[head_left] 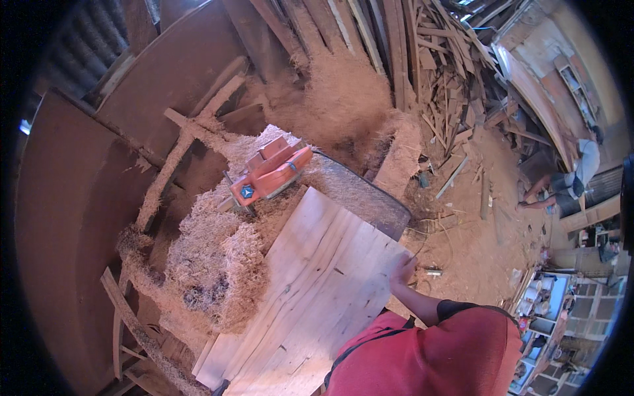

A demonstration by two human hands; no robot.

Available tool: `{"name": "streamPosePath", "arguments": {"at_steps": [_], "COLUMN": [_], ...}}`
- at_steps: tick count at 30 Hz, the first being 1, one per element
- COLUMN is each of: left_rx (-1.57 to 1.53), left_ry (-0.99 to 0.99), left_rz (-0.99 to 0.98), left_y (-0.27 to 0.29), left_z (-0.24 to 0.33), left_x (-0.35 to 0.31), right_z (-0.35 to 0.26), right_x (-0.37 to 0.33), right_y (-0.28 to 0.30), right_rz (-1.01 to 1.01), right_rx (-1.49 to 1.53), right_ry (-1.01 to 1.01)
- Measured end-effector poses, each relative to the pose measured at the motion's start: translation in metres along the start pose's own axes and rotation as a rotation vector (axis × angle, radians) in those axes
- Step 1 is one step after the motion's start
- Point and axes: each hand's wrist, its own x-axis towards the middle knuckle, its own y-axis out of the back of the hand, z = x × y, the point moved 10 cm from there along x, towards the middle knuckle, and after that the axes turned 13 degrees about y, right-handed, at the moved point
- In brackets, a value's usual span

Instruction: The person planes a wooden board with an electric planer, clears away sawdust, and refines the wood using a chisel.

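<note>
- Overhead, a wide dark brown curved panel (72, 218) fills the left side of the view, with more dark boards leaning behind it.
- A heap of wood shavings (211, 264) lies against the left edge of the work surface; a larger drift of sawdust (343, 99) banks up at the back under stacked timber offcuts (429, 59).
- The pale wooden board (317, 290), made of joined planks, lies flat and runs from the lower centre up toward an orange power planer (271, 173) resting at its far end among the shavings.
- The person's red sleeve (449, 356) enters from the lower edge.
- The right hand (403, 269) grips the board's right edge, fingers curled over it.
- The left hand is out of view.
- Another person (561, 185) crouches well apart at the right.
</note>
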Motion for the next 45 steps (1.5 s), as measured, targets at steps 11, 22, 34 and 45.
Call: {"name": "streamPosePath", "arguments": {"at_steps": [11,22,34,45], "left_rx": [-0.112,-0.145,-0.264,0.377], "left_ry": [-0.034,-0.041,-0.077,-0.137], "left_rz": [0.020,0.029,-0.020,0.483], "left_y": [0.029,0.077,0.136,0.146], "left_z": [0.013,0.002,-0.009,-0.015], "left_x": [0.002,-0.007,-0.017,-0.044], "right_z": [-0.006,-0.242,-0.492,-0.506], "right_x": [-0.001,0.085,-0.085,-0.089], "right_y": [-0.002,-0.053,-0.239,-0.196], "right_rz": [-0.079,-0.338,-1.127,-0.987], "right_rx": [0.135,-0.026,-0.354,-0.431], "right_ry": [0.053,1.025,1.902,1.781]}}
